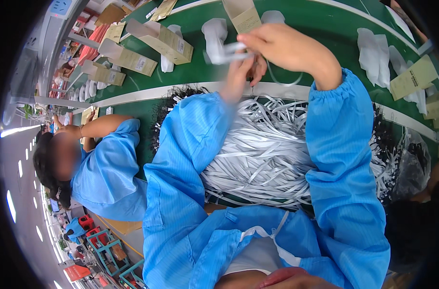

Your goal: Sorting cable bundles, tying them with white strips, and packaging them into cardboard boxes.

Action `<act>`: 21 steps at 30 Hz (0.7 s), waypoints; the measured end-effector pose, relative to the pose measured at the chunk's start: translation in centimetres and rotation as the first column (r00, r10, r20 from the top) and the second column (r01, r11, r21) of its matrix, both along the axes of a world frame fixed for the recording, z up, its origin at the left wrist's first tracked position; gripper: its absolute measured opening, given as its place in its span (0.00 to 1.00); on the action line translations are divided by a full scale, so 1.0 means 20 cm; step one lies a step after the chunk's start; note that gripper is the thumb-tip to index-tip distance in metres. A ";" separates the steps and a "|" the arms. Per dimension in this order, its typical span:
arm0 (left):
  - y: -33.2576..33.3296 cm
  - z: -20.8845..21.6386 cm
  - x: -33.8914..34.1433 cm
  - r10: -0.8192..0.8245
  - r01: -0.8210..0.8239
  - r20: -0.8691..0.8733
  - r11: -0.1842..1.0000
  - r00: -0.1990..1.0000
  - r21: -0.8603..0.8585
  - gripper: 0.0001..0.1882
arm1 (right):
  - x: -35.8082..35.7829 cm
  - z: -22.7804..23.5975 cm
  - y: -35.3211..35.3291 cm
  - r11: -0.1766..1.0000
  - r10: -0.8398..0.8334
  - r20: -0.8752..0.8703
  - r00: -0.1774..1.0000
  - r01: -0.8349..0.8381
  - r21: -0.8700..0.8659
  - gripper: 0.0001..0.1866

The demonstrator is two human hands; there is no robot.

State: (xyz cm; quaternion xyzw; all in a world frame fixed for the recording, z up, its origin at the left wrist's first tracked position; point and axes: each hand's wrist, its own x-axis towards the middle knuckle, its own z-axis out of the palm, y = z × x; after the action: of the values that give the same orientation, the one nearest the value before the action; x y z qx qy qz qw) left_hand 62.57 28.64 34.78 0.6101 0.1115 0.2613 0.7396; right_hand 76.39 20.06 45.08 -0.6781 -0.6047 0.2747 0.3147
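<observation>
Above the green conveyor's near edge, my right hand (289, 50) bends at the wrist, thumb and fingers pinched on a white strap (231, 54). The strap is smeared by motion, and a thin loop of it hangs under the right palm. My left hand (243, 74) is just below, blurred, its fingers curled by the same strap; its grip is partly hidden. Under my forearms lies a large heap of flat white straps (263, 154) with black ends. Beyond the hands stand an open beige box (242, 17) and a white wrapped item (214, 36).
Open beige boxes (168, 43) and white wrapped items (373, 55) line the green conveyor (311, 24). On the left a co-worker in a blue smock (108, 173) sits close. A clear plastic bag (412, 166) is beside the heap at right.
</observation>
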 end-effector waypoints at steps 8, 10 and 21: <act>0.09 -0.08 -0.03 -0.507 0.504 -0.001 0.857 0.862 -0.104 0.22 | -0.03 0.03 0.05 0.659 -0.196 0.162 0.967 0.008 0.752 0.17; 0.08 -0.10 -0.02 -0.426 0.429 -0.069 0.903 0.902 0.035 0.22 | -0.03 0.05 0.05 0.539 -0.237 0.217 0.947 -0.058 0.841 0.11; 0.04 -0.08 -0.04 -0.084 0.022 0.027 0.537 0.996 0.843 0.21 | -0.06 0.06 0.08 0.278 -0.505 -0.424 0.752 0.606 0.745 0.11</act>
State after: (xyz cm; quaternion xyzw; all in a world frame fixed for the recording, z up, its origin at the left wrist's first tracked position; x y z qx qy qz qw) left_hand 61.77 29.35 33.14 0.8846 -0.0699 0.2798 0.3666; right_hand 75.24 21.67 46.27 -0.5832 -0.3644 -0.1513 0.7101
